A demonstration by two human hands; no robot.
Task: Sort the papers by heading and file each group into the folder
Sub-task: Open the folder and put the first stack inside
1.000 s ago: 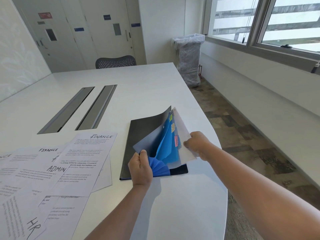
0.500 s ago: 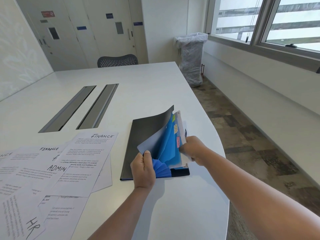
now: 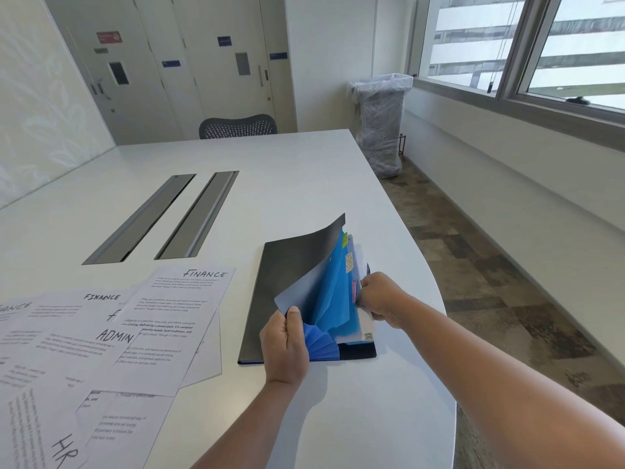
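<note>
A black expanding folder [image 3: 270,299] with blue accordion pockets [image 3: 333,299] lies near the table's right edge. My left hand [image 3: 285,346] pinches the near corner of its lifted black cover, holding it up. My right hand [image 3: 380,297] grips the white sheet and rear dividers by the coloured tabs, pushing them toward the blue pockets. Loose papers [image 3: 169,330] headed FINANCE, ADMIN and HR lie fanned and overlapping on the table to the left of the folder.
The white table [image 3: 304,184] has two grey cable slots [image 3: 162,218] in its middle. A mesh chair [image 3: 237,126] stands at the far end. A bin wrapped in plastic [image 3: 380,123] stands by the window wall, with patterned floor to the right.
My right hand moved left, closing the white sheet and rear dividers against the blue pockets. The gap in the folder has narrowed. My left hand keeps hold of the cover.
</note>
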